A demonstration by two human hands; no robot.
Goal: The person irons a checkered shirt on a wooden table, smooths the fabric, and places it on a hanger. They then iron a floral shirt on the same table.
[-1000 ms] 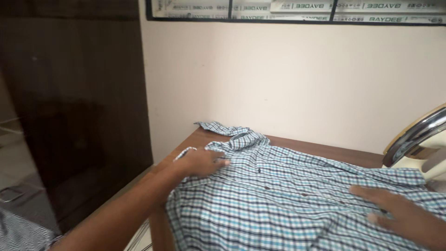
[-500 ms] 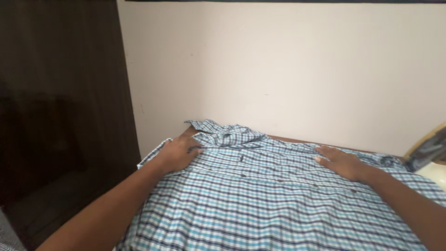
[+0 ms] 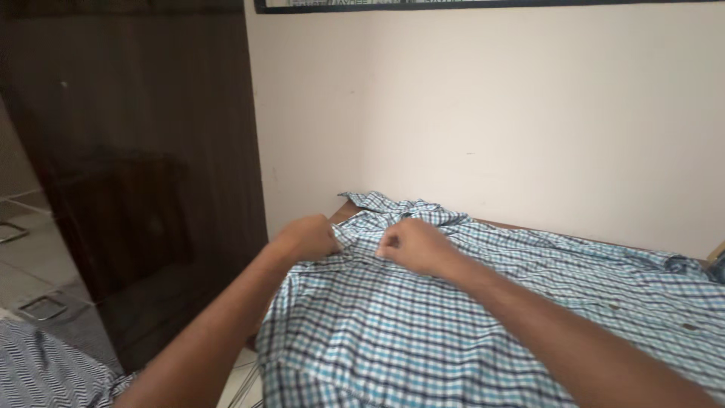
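A blue, white and dark checked shirt (image 3: 453, 325) lies spread over a brown wooden table (image 3: 341, 214), its collar (image 3: 393, 208) toward the far left corner. My left hand (image 3: 308, 237) is closed on the shirt's fabric just below the collar at the left edge. My right hand (image 3: 411, 246) is closed in a fist on the fabric right beside it, near the collar. The two hands are a short gap apart, both pinching cloth.
A dark brown glossy cabinet (image 3: 128, 166) stands to the left of the table. A plain cream wall (image 3: 491, 121) runs behind it, with a framed board's edge (image 3: 453, 4) at the top. Grey patterned cloth (image 3: 45, 370) shows at the bottom left.
My right hand has moved from the shirt's right side to just below the collar and closed on the fabric. My left hand has changed from lying flat to gripping. The view shifted.
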